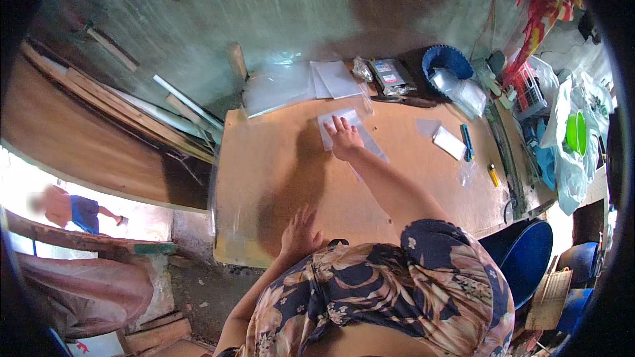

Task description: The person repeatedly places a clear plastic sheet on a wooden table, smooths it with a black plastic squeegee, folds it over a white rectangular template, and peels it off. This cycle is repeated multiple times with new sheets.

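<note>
My right hand (pixel 344 137) reaches across the wooden table (pixel 251 178) and presses down with its fingers spread. Beneath it lies a thin, whitish, see-through plastic sheet (pixel 326 121). More clear plastic (pixel 374 147) sticks out to the right of that hand. Close to my body, by the table's front edge, my left hand (pixel 301 233) is empty, with its fingers apart. At the table's far side are a pile of clear plastic sheets (pixel 278 89) and some white sheets (pixel 336 80).
A dark flat package (pixel 391 76) and a blue basket (pixel 433 59) holding clear bags (pixel 467 98) stand at the back right. Nearer lie a white block (pixel 450 143), a blue pen-like tool (pixel 467 142) and a yellow lighter (pixel 493 175). Outside at left is a person (pixel 83 213).
</note>
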A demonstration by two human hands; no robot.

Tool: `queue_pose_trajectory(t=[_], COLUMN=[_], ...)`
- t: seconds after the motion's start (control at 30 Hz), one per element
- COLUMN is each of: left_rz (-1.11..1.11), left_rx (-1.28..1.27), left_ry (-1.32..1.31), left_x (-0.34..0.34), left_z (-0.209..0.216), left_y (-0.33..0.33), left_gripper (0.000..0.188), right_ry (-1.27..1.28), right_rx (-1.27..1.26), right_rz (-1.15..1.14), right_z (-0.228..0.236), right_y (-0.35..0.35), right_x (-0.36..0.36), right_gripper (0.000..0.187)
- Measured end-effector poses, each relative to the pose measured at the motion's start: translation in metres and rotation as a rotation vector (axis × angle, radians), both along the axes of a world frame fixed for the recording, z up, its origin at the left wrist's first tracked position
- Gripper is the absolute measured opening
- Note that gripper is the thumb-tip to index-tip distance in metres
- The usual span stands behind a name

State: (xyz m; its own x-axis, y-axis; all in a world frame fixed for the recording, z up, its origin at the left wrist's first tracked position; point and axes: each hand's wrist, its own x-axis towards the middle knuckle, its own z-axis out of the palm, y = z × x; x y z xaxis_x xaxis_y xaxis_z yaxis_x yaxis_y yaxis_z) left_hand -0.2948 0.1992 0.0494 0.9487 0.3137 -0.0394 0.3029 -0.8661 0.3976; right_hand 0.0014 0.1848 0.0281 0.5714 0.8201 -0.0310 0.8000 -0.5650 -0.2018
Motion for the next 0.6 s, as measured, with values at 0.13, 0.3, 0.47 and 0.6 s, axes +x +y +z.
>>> queue_pose_trajectory(t=[0.13,0.3,0.47,0.6], left_rz=[0.018,0.035,0.248,0.053], left_rx=[-0.187,-0.088,-0.309,-0.361], left_ry=[0.094,0.004,-0.603,-0.62], left_x=[-0.02,-0.023,0.038,0.079], left_z=[0.005,0.015,0.071,0.145], left_y=[-0.006,-0.005,0.004,0.007], left_gripper=[0.056,0.063,0.084,0.065], right_ry=[0.236,0.388,1.199,1.449], right_rx=[-0.065,0.355,0.684,0.797], right_rz=[-0.168,-0.111,0.039,0.113], right_z=[-0.026,-0.001,0.11,0.168], right_y=[0.009,0.001,-0.05,-0.103], right_x=[0.019,0.007,-0.037,-0.043], right_gripper=[0.037,0.026,0.013,0.007])
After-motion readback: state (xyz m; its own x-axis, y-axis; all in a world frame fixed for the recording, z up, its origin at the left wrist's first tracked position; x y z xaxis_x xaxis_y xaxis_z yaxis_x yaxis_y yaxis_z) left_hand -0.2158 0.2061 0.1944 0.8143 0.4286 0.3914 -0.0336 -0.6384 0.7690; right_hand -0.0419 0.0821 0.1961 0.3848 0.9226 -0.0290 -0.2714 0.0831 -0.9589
